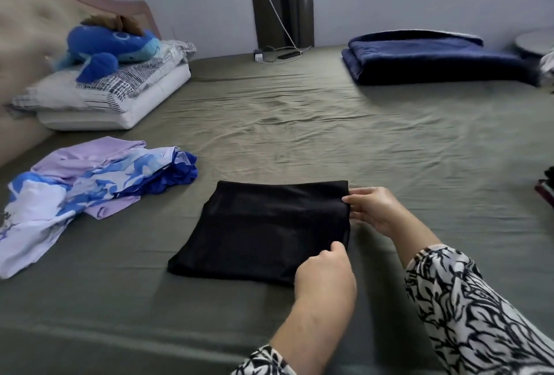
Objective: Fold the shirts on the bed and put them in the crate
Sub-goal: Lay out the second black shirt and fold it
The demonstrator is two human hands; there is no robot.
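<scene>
The black shirt lies folded near the bed's front edge; left hand and right hand each pinch its right side.

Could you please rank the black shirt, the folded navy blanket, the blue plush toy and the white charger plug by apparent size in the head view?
1. black shirt and navy blanket: look alike, and the blanket lies farther off, so unranked
2. blue plush toy
3. charger plug

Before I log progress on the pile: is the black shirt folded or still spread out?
Folded: the black shirt lies as a compact rectangle with layered edges, the left hand and right hand pinching its right edge.
</scene>
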